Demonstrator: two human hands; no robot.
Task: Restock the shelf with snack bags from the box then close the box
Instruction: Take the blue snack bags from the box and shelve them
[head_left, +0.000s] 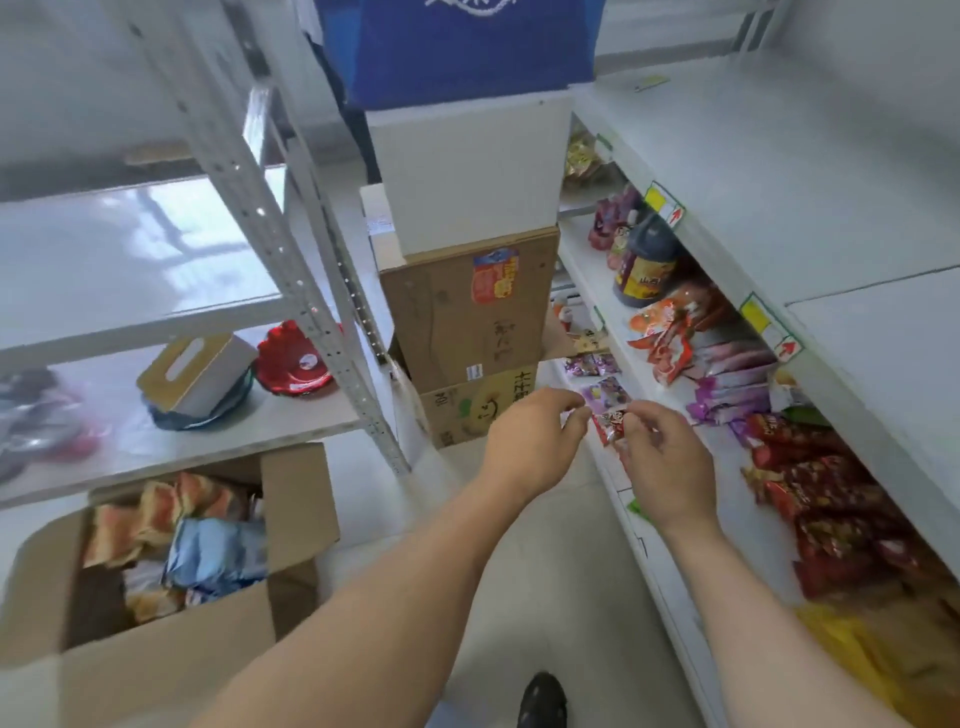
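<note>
Head view: two bare forearms reach forward from the bottom edge. The right hand (662, 457) pinches a small red snack bag (610, 423) between thumb and fingers; the left hand (535, 439), fingertips curled, meets the bag's left edge. The shelf (670, 587) lies just right of the grip, already lined with red and purple packets. The restocking step seems in hand; next the bag needs setting there. The open box (171, 654) sits far left, below the grip, flaps up, still holding bags.
</note>
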